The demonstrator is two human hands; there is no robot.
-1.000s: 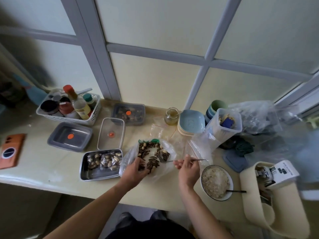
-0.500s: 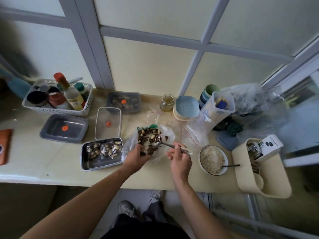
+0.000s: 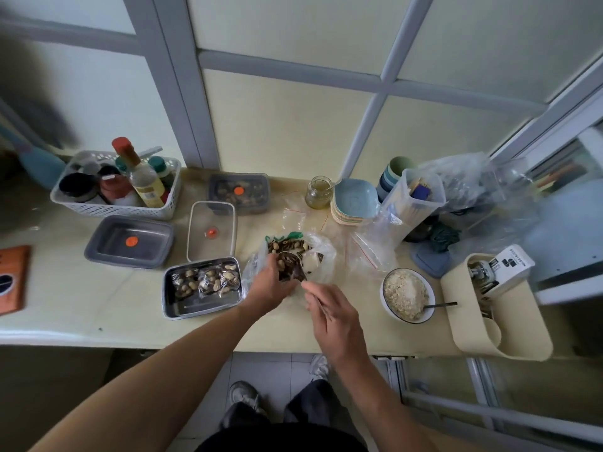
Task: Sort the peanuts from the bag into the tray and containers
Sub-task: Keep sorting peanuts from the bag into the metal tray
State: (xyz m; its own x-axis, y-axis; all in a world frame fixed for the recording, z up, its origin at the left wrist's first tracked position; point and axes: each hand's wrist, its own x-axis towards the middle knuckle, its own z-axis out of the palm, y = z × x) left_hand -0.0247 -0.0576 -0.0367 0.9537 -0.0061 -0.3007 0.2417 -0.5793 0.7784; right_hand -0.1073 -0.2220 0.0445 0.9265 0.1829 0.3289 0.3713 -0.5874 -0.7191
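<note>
Looks partly done. Shows a few clumps of peanuts (image 3: 208,280) already in the metal tray (image 3: 169,301), packed along its far side, with the near side bare. Shows many more peanuts in the clear bag (image 3: 321,256), in the middle of the counter, just right of the tray. More scooping to do, most likely, and little to see of any filling of the boxes.

Grips the near left edge of the bag with the left hand (image 3: 269,285), fingers curled on the plastic. Pinches the thin handle of a spoon (image 3: 287,261) with the right hand (image 3: 332,316). Holds the round end of the spoon over the bag mouth, right by the left fingers, with a few peanuts and dark bits in it. Could be the next scoop for the tray, as a guess.

Now the boxes. Just behind the tray, a clear box (image 3: 211,230) with a small red dot, nothing to see inside. Left of that, a grey box (image 3: 129,241) with an orange dot and no peanuts in sight. At the back by the window, a shut box (image 3: 238,194) with dark and pale bits under a hazy lid; maybe peanuts, hard to tell. Off to the right, well apart from the bag, a white bowl (image 3: 385,282) full of pale crumbs.
</note>
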